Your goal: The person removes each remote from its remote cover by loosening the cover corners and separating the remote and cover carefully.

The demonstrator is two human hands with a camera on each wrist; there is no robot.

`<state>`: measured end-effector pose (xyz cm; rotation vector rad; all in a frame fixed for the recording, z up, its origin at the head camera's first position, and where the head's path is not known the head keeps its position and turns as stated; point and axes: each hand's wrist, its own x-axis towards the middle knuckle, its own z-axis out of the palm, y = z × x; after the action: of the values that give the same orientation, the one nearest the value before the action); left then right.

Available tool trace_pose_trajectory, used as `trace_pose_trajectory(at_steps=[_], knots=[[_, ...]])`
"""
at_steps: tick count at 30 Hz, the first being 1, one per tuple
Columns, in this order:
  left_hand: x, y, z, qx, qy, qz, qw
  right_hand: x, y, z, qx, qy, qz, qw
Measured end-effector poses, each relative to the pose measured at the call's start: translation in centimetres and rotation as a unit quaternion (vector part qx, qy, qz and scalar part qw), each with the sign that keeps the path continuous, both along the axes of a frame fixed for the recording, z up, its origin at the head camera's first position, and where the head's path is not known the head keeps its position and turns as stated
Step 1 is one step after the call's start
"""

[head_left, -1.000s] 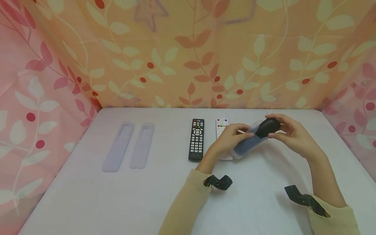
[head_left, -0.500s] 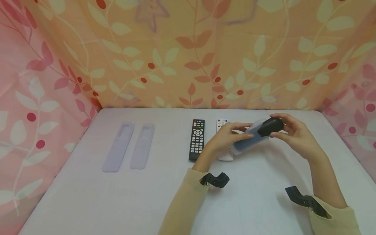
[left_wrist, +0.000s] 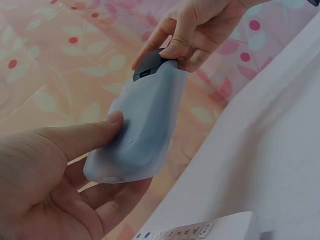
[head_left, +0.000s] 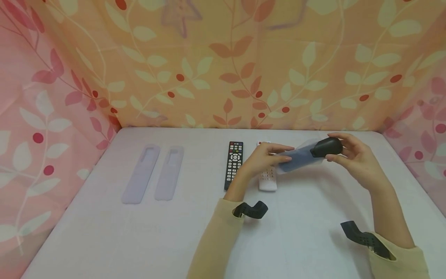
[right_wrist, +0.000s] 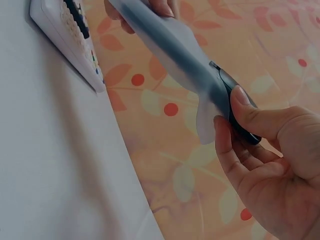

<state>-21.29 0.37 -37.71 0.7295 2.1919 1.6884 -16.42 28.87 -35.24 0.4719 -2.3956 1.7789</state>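
A black remote control (head_left: pixel 326 147) lies mostly inside a translucent silicone sleeve (head_left: pixel 296 159), its rounded end sticking out on the right. My left hand (head_left: pixel 262 159) pinches the sleeve's closed end between thumb and fingers. The bare black end is pinched by my right hand (head_left: pixel 360 164). Both hands hold the pair above the table. In the left wrist view the dark body shows through the sleeve (left_wrist: pixel 135 130). The right wrist view has the sleeve's loose edge standing off the remote (right_wrist: pixel 245 132). No buttons of this remote show.
Beneath my left hand a white remote (head_left: pixel 267 182) lies partly hidden. Left of it lies a black remote with white buttons (head_left: pixel 234 162). Two more translucent sleeves (head_left: pixel 140 176) (head_left: pixel 168 174) lie farther left on the white table (head_left: pixel 139 240). A patterned curtain (head_left: pixel 195 69) hangs behind.
The sleeved remote has swung closer to level. My right hand has moved right with the black end; my left hand has moved slightly left, toward the sleeve's closed end.
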Motion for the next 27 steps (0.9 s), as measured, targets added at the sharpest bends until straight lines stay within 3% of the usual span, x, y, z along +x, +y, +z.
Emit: trace_pose_trajectory(at_steps=[13, 27], knots=[[-0.05, -0.2, 0.26, 0.026, -0.045, 0.018, 0.9985, -0.1, 0.36, -0.05, -0.037, -0.005, -0.007, 0.999], [0.02, -0.19, 0.36, 0.056, -0.042, 0.032, 0.997, -0.12, 0.27, -0.01, -0.093, -0.003, 0.001, 0.996]])
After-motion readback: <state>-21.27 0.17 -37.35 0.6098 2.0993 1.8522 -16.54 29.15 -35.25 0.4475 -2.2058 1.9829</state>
